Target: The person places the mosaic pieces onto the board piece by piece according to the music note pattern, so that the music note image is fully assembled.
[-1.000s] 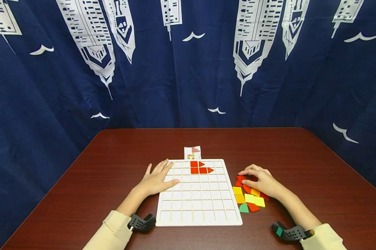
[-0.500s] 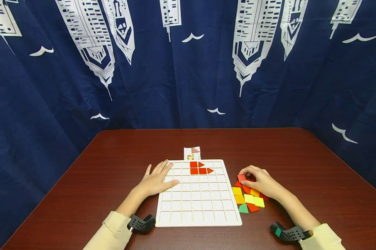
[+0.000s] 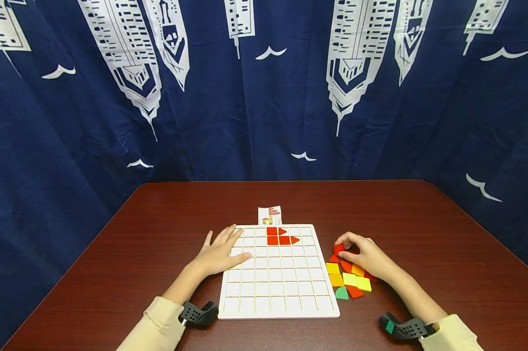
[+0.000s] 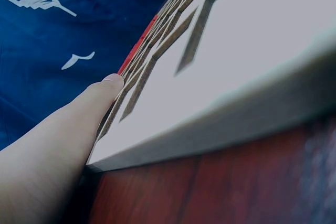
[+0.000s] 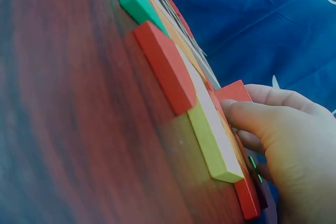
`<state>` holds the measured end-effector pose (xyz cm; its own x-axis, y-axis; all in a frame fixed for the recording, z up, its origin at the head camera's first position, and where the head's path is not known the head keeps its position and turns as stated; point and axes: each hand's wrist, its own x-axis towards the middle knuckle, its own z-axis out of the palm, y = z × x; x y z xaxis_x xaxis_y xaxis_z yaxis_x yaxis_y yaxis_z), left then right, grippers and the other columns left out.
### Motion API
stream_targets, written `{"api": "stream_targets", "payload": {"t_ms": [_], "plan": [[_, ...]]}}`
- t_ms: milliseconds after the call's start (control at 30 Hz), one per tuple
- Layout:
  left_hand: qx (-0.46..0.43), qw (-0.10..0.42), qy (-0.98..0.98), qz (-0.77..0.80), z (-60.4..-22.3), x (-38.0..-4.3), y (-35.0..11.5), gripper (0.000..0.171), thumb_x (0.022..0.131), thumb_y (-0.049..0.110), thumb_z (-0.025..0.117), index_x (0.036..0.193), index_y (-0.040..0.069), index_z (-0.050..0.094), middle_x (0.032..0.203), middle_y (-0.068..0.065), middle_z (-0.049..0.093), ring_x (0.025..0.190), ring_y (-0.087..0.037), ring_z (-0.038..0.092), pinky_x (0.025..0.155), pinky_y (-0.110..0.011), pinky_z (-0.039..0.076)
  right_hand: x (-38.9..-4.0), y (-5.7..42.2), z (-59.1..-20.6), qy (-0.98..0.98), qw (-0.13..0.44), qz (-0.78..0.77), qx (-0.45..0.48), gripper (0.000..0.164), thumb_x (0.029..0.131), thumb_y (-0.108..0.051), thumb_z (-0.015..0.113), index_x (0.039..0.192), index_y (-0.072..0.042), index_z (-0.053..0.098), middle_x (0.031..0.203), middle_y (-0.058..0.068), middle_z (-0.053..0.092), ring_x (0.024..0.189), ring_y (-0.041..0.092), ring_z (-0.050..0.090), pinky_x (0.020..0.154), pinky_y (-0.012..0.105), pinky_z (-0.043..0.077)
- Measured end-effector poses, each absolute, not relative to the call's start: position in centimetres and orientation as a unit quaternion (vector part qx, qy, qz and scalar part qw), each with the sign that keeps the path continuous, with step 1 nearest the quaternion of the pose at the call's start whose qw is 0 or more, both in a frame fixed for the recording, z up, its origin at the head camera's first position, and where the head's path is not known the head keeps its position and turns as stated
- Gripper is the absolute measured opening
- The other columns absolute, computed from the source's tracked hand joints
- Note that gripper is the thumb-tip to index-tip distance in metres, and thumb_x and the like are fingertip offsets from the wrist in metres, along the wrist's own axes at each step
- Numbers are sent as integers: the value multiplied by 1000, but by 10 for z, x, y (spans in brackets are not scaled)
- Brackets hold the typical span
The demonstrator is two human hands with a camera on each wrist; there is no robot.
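Tbl (image 3: 194,204): red pcs (image 3: 284,240) in board cells (image 3: 281,275), R grip (image 3: 366,252) pinches red blk (image 5: 237,91)

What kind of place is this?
Maybe a little play corner set up at a table: a dark reddish-brown table, a white grid board with colourful pieces, and a blue patterned cloth hanging behind.

In the head view the light is even and fairly bright, with the white grid board (image 3: 279,287) pale and crisp and the blue cloth (image 3: 255,112) deepening toward the right of the frame. The left wrist view is dimmer and hazy, the board's near edge smeared at right and a bluish sheen on the blurred tabletop (image 4: 157,192) at lower right. The right wrist view softens into greyish glare at lower left, while the yellow block (image 5: 212,145) casts a faint reflection near centre.
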<state>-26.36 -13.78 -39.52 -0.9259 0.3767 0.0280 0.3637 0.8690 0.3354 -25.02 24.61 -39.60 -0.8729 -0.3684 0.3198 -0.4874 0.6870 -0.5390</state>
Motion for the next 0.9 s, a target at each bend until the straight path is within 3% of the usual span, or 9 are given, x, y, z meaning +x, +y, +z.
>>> {"api": "stream_targets", "payload": {"t_ms": [233,900], "plan": [[194,16,966,171,-397,-264,-138,81,82,69,39,145,23,22,154,-2,12,142,-23,12,109,-57,-5,-250,247,-397,-907,102,327,243,14,81,-12,67,93,-17,61,79,-4,62,71,-1,49,64,18,43],[190,15,967,169,-394,-263,-137,81,82,69,41,145,22,23,154,-3,14,142,-23,13,110,-56,-4,-249,246,-395,-907,92,337,234,13,81,-14,67,92,-17,61,77,-7,61,70,-1,48,61,18,40]]}}
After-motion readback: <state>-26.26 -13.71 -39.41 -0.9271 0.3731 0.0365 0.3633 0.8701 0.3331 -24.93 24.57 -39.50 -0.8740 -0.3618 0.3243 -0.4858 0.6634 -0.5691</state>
